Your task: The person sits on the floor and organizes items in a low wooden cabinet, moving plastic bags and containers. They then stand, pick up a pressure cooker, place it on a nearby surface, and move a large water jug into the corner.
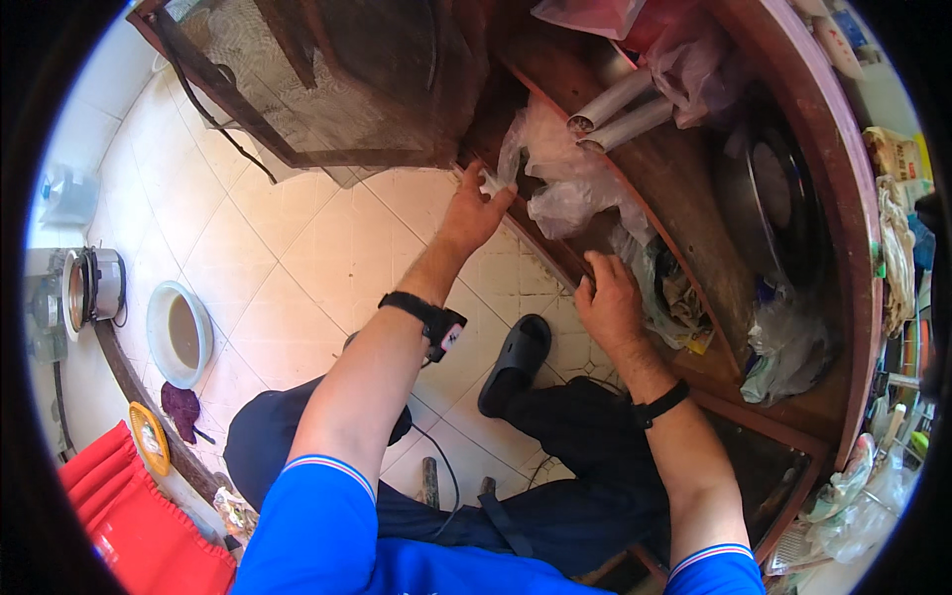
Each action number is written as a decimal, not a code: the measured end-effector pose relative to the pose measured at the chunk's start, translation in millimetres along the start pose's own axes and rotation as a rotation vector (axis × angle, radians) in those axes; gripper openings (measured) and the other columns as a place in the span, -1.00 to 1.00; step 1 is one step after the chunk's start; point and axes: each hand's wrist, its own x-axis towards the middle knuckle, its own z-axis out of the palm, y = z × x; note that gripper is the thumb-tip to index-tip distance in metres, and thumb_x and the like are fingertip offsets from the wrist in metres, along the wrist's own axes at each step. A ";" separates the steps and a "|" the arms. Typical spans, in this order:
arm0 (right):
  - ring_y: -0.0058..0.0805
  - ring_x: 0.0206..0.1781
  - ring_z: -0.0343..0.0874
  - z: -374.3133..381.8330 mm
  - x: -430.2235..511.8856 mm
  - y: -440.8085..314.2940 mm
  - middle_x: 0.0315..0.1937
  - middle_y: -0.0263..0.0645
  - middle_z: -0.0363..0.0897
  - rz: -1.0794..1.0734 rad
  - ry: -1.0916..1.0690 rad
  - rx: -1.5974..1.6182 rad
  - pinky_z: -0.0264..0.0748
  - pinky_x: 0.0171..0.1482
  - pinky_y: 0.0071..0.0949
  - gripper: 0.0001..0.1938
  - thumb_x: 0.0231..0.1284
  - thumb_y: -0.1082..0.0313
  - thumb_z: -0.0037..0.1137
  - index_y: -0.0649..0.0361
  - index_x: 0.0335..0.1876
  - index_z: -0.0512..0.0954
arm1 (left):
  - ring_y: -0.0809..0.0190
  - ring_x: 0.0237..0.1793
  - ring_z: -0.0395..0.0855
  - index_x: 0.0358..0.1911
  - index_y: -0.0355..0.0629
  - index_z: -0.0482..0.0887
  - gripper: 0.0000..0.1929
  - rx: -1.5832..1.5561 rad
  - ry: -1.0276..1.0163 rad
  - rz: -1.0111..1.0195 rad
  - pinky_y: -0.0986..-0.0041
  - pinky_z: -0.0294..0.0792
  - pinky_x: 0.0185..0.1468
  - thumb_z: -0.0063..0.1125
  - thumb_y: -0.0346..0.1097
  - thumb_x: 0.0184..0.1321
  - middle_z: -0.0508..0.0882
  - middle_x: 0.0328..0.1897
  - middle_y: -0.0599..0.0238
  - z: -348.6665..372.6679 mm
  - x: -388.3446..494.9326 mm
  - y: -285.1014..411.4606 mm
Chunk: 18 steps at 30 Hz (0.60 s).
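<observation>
My left hand [474, 208] pinches the end of a thin clear plastic bag [511, 149] at the front edge of a low wooden cabinet [554, 264]. More crumpled whitish plastic bags [569, 186] lie on the cabinet's lower level, just right of that hand. My right hand [611, 297] is at the same front edge, nearer to me, thumb and forefinger apart; I see nothing in its grip. Beside its fingers an opened plastic bag [673, 294] holds brownish contents that I cannot make out. Both wrists wear black straps.
A mesh-panelled cabinet door [357, 89] stands open at upper left. Two metallic tubes [621, 111] and a dark round pan [773, 178] occupy the shelf above. On the tiled floor [297, 238] stand a basin of murky water [182, 335] and a rice cooker [100, 286].
</observation>
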 end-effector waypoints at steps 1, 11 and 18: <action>0.05 0.16 0.62 -3.2 6.6 -5.5 0.10 0.04 0.61 0.129 0.014 0.054 0.59 0.19 -0.03 -0.56 0.37 0.32 0.21 0.26 0.30 0.48 | 0.01 0.28 0.67 0.60 -0.32 0.16 -0.12 -0.026 0.061 0.129 0.25 0.51 0.32 0.38 -0.07 0.38 0.56 0.43 -0.17 -2.1 -7.7 13.3; -0.37 0.06 0.66 -66.5 48.0 -31.7 -0.07 -0.12 0.69 0.460 0.211 0.593 0.60 0.10 -0.33 -0.48 0.57 0.13 0.15 0.31 0.42 0.37 | -0.11 -0.08 0.79 0.23 -0.19 0.66 -0.57 0.195 0.142 0.792 0.21 0.62 -0.02 0.38 -0.22 0.35 0.76 0.01 -0.07 16.0 -30.9 162.1; -0.17 0.44 0.47 -141.4 129.6 -35.4 0.37 0.12 0.48 0.275 0.364 0.601 0.37 0.45 -0.29 -0.20 0.49 0.13 0.24 0.46 0.60 0.10 | -0.26 -0.13 0.77 0.21 -0.11 0.61 -0.62 0.220 0.068 0.672 0.01 0.62 -0.07 0.28 -0.32 0.33 0.79 -0.13 -0.13 72.5 -62.3 170.1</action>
